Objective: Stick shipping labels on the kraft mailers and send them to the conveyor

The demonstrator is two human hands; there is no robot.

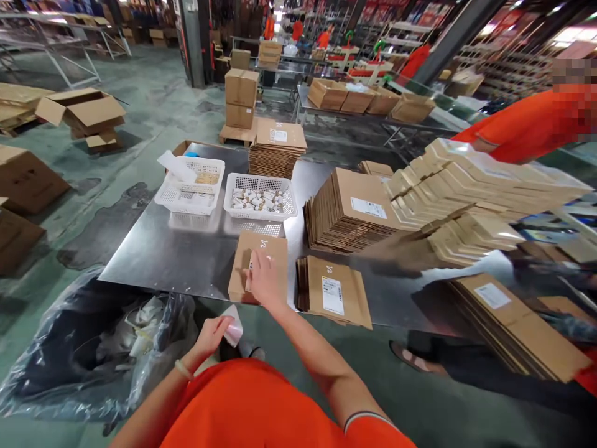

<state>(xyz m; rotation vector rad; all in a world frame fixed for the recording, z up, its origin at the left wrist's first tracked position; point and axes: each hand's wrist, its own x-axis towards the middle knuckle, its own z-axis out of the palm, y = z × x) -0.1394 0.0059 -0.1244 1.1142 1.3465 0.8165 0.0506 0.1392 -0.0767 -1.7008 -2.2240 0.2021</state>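
My left hand [212, 336] is closed, pinching a small white paper slip [234, 328] just off the front edge of the metal table [196, 267]. My right hand [262, 277] rests on top of a brown cardboard box [275, 249], its fingers stretched out over a white label that they partly cover. Handwritten white marks show on the box near my fingertips. Right of this box stands a short stack of flat cartons [352, 289] with a white printed label on the front one.
Behind the box are a white basket of small white parts [261, 198] and another white basket [212, 171]. Taller carton stacks [368, 186] stand to the right. A plastic-lined bin [56, 354] sits at the left. A co-worker's orange sleeve [513, 124] reaches over pale stacked boxes [448, 180].
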